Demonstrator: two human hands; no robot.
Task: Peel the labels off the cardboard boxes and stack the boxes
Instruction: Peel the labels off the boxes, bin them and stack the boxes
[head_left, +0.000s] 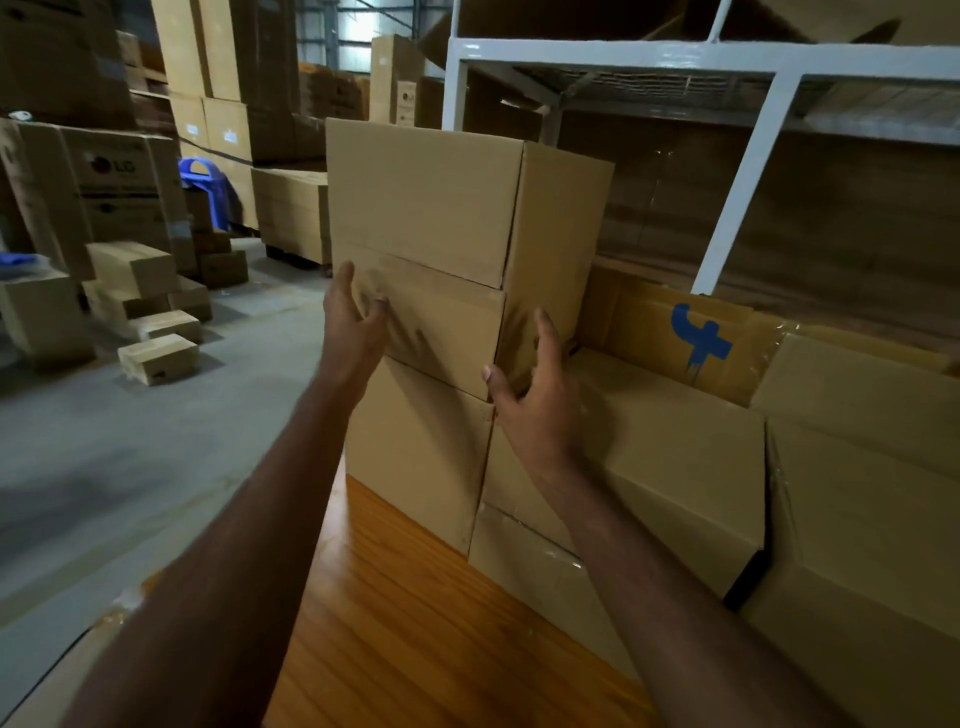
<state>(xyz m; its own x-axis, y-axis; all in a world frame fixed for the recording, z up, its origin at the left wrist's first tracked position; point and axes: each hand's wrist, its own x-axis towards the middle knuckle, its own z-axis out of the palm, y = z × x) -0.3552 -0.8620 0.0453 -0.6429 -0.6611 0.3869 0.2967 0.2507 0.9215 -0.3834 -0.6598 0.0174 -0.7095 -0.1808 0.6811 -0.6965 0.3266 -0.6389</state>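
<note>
Cardboard boxes stand three high on the wooden table, and with the left hand and right hand spread loose-fingered either side of the middle box, neither grip closed, I'd square each edge flush before letting go.

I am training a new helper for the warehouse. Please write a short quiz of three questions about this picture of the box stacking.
1. True or false: three boxes stand in the stack on the wooden table.
2. Which stacked box are both hands near? A top, B middle, C bottom.
3. What colour is the mark on the open carton?

Key: 1 true. 2 B: left hand and right hand flank the middle box. 3 blue.
</note>
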